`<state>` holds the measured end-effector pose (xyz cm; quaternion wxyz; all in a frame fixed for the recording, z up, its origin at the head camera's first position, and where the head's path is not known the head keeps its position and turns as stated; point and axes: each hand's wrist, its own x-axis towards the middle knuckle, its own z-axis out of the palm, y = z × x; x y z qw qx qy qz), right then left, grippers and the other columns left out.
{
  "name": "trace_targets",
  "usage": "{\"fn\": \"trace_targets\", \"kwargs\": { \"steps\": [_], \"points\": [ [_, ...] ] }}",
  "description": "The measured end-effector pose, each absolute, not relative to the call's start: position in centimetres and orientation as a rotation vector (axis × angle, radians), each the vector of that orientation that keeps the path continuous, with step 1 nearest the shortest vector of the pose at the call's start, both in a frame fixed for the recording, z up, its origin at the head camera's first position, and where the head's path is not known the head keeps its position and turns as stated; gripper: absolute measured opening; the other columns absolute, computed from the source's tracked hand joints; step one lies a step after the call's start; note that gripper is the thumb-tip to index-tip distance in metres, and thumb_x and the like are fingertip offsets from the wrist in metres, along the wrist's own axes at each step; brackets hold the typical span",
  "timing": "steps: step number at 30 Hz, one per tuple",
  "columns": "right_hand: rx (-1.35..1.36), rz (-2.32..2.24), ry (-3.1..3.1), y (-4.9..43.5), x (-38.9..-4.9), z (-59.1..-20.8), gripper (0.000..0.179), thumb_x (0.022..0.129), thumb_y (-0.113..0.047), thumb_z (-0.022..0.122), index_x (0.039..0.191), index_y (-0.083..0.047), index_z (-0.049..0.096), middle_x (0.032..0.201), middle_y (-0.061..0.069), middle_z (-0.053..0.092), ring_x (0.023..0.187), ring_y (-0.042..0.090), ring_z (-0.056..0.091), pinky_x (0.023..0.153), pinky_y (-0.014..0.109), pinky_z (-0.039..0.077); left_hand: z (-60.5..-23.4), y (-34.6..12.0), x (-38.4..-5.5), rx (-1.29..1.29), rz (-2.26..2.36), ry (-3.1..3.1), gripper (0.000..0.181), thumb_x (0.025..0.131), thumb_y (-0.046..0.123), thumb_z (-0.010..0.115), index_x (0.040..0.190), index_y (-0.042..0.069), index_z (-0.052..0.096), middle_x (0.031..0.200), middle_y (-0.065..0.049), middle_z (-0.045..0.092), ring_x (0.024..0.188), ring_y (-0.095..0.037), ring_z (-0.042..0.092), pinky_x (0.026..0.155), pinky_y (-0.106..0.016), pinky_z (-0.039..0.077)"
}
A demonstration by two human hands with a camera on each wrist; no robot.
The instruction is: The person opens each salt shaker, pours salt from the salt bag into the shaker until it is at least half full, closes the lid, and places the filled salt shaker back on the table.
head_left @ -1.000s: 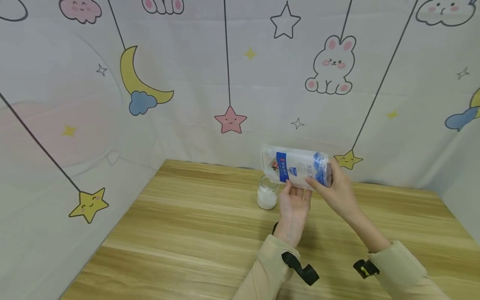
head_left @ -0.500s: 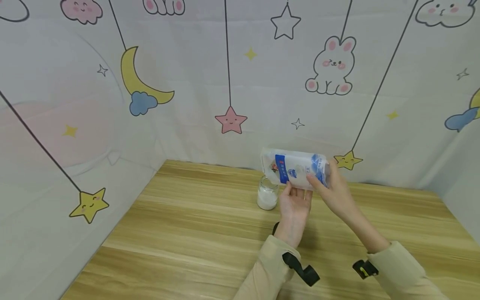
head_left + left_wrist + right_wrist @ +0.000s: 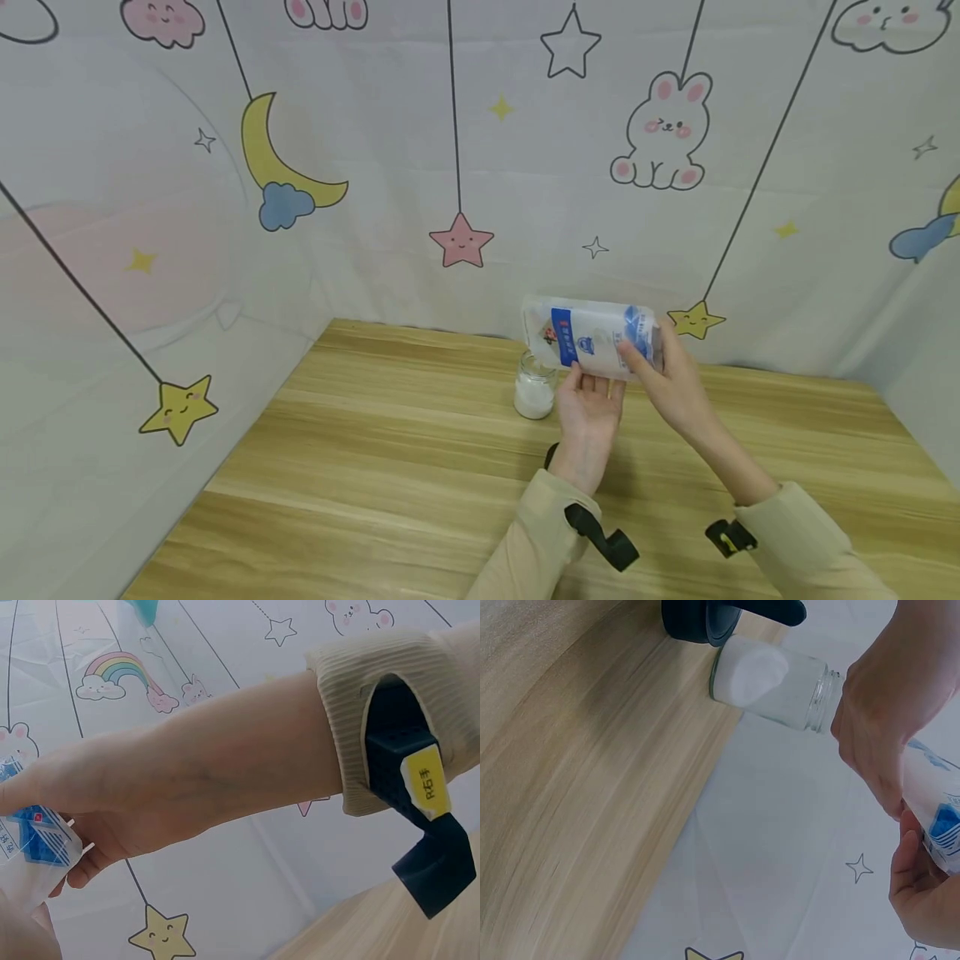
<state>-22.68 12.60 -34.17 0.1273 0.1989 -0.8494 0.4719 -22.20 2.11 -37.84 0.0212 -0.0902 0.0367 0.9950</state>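
A white plastic bag with blue print (image 3: 600, 337) is held nearly level, its left end over the mouth of a glass jar (image 3: 535, 396). My left hand (image 3: 588, 425) holds it from below, palm up, with the thumb on the near side and the fingers going behind. At the right end my right hand (image 3: 675, 383) grips the bag, thumb across the front. White fine contents (image 3: 754, 667) fill about half of the jar in the right wrist view. The left wrist view has the right hand (image 3: 90, 817) round the bag's end, partly cut off by the frame.
The jar stands on a wood-grain table (image 3: 375, 467) near its back edge. Behind rises a pale cloth (image 3: 390, 167) printed with stars, a moon and a rabbit. Black straps (image 3: 600, 533) hang at both wrists.
The bag has dipped slightly since the first frame, and the right thumb has shifted a little to the right on it. The left hand and the jar stay in place.
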Motion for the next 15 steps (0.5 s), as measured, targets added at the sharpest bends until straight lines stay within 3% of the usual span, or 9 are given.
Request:
{"fn": "trace_targets", "kwargs": {
  "steps": [4,9,15],
  "points": [
    [0.592,1.31,-2.437,12.71,-22.77,-34.19,0.047,0.1,-0.026,0.051,0.142,-0.012,0.036,0.123,0.018,0.062,0.107,0.021,0.062,0.079,0.016,0.051,-37.85,2.14,-22.22,-0.294,3.079,0.109,0.039,0.105,0.024,0.033,0.139,0.005,0.037,0.141,-0.009,0.049,0.138,-0.022,0.041,0.113,-0.039,0.038],
    [0.595,1.282,-2.415,12.74,-22.85,-34.28,0.043,0.1,-0.024,0.052,0.138,-0.01,0.04,0.119,0.018,0.064,0.095,-0.009,0.057,0.075,0.014,0.051,-37.8,2.14,-22.18,-0.313,3.077,0.114,0.039,0.105,0.025,0.035,0.138,0.006,0.038,0.14,-0.008,0.05,0.138,-0.022,0.042,0.112,-0.039,0.039],
    [0.582,1.275,-2.416,12.65,-22.77,-34.35,0.041,0.099,-0.024,0.052,0.137,-0.01,0.043,0.118,0.017,0.065,0.093,-0.011,0.056,0.074,0.014,0.052,-37.97,2.07,-22.27,-0.331,3.072,0.103,0.038,0.105,0.026,0.036,0.138,0.006,0.038,0.139,-0.008,0.05,0.136,-0.022,0.044,0.111,-0.038,0.041]
  ]
}}
